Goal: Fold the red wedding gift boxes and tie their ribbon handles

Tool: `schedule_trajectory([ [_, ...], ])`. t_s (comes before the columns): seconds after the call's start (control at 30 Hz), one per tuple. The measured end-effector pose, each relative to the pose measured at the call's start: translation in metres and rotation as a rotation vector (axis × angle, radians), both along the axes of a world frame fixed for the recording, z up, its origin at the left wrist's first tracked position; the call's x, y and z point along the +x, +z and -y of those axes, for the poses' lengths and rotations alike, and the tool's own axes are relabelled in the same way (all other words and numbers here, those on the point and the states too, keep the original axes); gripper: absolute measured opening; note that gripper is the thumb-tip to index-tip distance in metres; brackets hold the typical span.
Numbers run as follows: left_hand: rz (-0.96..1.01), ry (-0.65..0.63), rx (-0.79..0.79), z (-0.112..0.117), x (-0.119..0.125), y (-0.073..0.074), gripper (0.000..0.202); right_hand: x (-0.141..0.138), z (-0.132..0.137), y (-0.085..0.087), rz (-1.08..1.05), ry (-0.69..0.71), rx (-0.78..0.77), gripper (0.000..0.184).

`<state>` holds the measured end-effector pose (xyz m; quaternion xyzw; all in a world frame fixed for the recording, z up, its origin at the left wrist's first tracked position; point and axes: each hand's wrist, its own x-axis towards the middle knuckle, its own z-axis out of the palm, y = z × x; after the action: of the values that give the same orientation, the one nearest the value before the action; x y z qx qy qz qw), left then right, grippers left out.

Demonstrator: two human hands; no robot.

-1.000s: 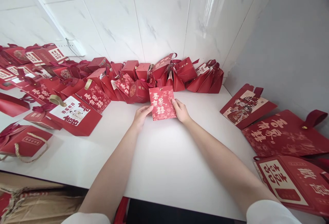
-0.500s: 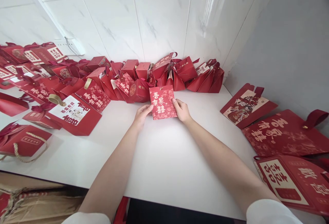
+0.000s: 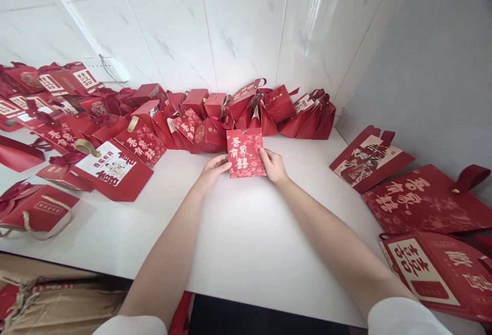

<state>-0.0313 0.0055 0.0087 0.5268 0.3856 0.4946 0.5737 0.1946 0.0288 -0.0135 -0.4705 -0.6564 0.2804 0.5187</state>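
Note:
A small red gift box [image 3: 246, 153] with pale characters and a flower pattern stands upright in front of me, its printed face towards me. My right hand [image 3: 273, 165] grips its right edge, thumb on the front and fingers behind. At the lower left edge, my left hand [image 3: 213, 171] is closed against the box with the thumb along the side; some of its fingertips are hidden. Just behind the held box is a row of folded red gift boxes [image 3: 205, 138] with ribbons.
Crowded along the left are more red gift boxes, one with a rope handle [image 3: 48, 212] and one with a white label [image 3: 115, 168]. Several flat red bags [image 3: 426, 196] lie on the right. The white table [image 3: 246, 243] meets a tiled wall [image 3: 246, 33]. Cardboard [image 3: 57, 304] shows below left.
The gift box has shifted very slightly to the right between my hands. My left thumb sits a little lower along its edge. The surrounding boxes stay in place.

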Motion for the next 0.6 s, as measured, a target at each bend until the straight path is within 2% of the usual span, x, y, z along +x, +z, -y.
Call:
schedule_trajectory([
  [0.17, 0.010, -0.049, -0.009, 0.003, -0.002, 0.004, 0.050, 0.000, 0.000, 0.001, 0.009, -0.007, 0.014, 0.049],
  [0.33, -0.018, -0.026, 0.011, 0.000, -0.001, -0.002, 0.049, -0.001, 0.000, 0.001, 0.018, -0.030, 0.026, 0.050],
  [0.4, -0.100, 0.075, 0.091, -0.002, 0.002, -0.006, 0.048, 0.000, 0.000, 0.000, 0.040, -0.051, 0.044, 0.051],
  [0.5, -0.363, 0.315, 0.271, -0.001, 0.011, -0.008, 0.048, 0.004, 0.001, -0.001, 0.121, -0.079, 0.105, 0.052],
  [0.53, -0.465, 0.363, 0.314, 0.001, 0.015, -0.007, 0.050, 0.005, 0.001, -0.001, 0.160, -0.090, 0.145, 0.051],
  [0.6, -0.646, 0.365, 0.346, 0.008, 0.024, -0.004, 0.062, 0.007, 0.003, 0.000, 0.250, -0.122, 0.263, 0.048],
])
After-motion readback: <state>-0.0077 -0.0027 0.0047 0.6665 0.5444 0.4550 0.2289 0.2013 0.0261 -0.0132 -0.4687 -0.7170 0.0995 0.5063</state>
